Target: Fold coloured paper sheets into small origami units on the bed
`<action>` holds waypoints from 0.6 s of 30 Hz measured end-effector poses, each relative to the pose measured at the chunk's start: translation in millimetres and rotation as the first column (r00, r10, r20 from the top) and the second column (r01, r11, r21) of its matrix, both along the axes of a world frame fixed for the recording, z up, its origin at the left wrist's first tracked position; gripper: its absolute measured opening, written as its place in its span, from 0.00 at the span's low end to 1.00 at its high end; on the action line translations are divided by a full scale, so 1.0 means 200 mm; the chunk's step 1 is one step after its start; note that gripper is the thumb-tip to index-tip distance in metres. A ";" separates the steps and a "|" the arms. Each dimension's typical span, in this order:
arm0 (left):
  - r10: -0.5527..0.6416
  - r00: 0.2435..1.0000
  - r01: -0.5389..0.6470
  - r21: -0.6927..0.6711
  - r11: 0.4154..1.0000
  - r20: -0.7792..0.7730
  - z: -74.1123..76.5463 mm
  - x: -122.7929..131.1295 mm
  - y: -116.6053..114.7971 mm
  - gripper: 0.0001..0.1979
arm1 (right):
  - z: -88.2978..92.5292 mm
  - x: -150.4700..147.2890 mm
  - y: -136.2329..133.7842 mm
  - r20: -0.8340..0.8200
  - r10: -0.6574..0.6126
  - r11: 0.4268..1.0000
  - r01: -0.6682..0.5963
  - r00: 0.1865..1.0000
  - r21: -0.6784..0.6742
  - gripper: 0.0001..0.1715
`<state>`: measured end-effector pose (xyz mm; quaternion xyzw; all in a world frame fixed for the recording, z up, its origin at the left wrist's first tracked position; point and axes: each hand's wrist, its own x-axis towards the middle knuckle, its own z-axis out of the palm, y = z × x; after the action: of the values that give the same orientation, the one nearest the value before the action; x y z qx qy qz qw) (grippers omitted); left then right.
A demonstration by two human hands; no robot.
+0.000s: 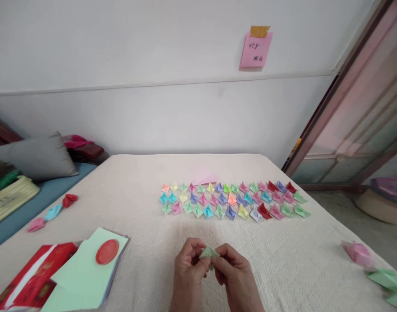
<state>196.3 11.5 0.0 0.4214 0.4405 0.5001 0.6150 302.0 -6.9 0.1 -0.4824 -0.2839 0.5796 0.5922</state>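
My left hand [188,271] and my right hand [234,277] meet low in the middle of the view, both pinched on one small pale green folded paper piece [209,252] held just above the cream cloth-covered table [146,190]. Beyond my hands, several small folded paper pieces in many colours [232,200] lie in three rows across the table. At the lower left sits a stack of pale green paper sheets [84,273] with a red round lid [107,251] on top, beside a red box [36,277].
Loose folded pieces lie at the left edge: red [69,200], blue [53,212], pink [36,224]. Pink [357,252] and green [388,281] folded pieces lie at the right edge. A grey cushion [39,157] rests at the left. A pink note [255,50] hangs on the wall.
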 end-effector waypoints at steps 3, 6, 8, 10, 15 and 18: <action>-0.008 1.000 0.008 0.013 1.000 -0.007 0.00 0.00 0.00 0.06 | 0.00 0.00 0.00 -0.002 0.001 1.000 -0.001 1.000 0.003 0.09; -0.008 1.000 0.008 0.036 0.999 -0.016 -0.01 -0.01 0.00 0.05 | 0.00 0.00 0.00 -0.004 -0.011 1.000 0.011 1.000 -0.005 0.10; -0.022 1.000 0.023 0.050 0.998 -0.020 -0.02 -0.01 0.00 0.05 | 0.01 0.00 0.00 -0.016 -0.021 1.000 0.021 1.000 -0.014 0.10; -0.034 0.999 0.036 0.067 0.997 -0.031 -0.02 0.00 0.01 0.05 | 0.02 0.00 0.00 -0.030 -0.034 0.999 0.034 0.999 -0.023 0.10; -0.020 0.998 0.026 0.119 0.993 -0.051 0.00 0.00 0.01 0.05 | 0.04 0.00 0.00 -0.026 -0.040 0.999 0.040 0.999 -0.022 0.10; -0.025 0.998 0.029 0.094 0.995 -0.049 0.02 0.00 0.01 0.06 | 0.03 0.01 0.00 0.000 -0.027 1.000 0.027 1.000 -0.014 0.11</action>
<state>195.8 14.0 3.9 0.4679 0.4252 0.5019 0.5903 303.4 -7.1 5.2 -0.4900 -0.2732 0.5738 0.5966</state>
